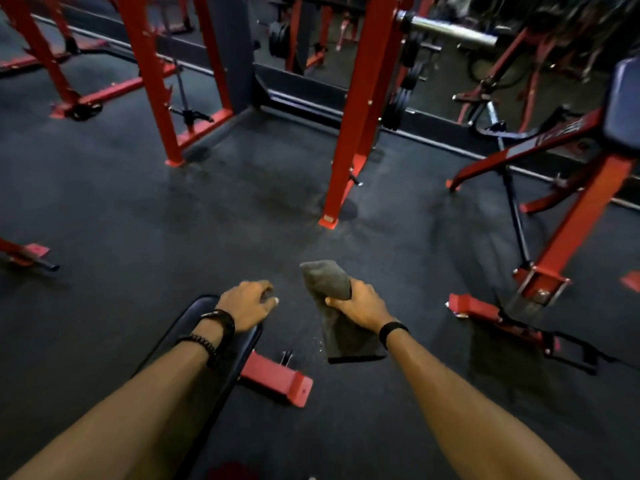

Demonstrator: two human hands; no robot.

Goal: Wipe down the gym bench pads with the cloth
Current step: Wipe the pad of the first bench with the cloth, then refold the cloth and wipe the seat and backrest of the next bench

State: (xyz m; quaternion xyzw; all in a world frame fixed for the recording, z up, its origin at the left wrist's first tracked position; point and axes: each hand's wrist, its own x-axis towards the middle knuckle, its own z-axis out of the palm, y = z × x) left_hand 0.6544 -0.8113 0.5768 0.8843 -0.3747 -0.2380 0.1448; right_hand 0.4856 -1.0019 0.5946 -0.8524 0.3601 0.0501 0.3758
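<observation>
Your right hand point(360, 303) grips a dark grey cloth point(332, 306), fingers curled round its middle, so it hangs above the floor point(138, 209) just right of the black bench pad point(194, 327). Your left hand point(247, 303) hovers loosely curled and empty over the pad's far end.

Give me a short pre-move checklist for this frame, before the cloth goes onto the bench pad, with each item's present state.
1. Cloth in hand: ok. The right hand grips the grey cloth.
2. Cloth on the pad: not ok. It hangs over the floor, beside the bench pad.
3. Left hand free: ok, fingers loosely curled over the pad's far end, holding nothing.
4. Left hand touching the pad: cannot tell.
5. Visible pad surface bare: ok.
6. Cloth damp: cannot tell.
</observation>
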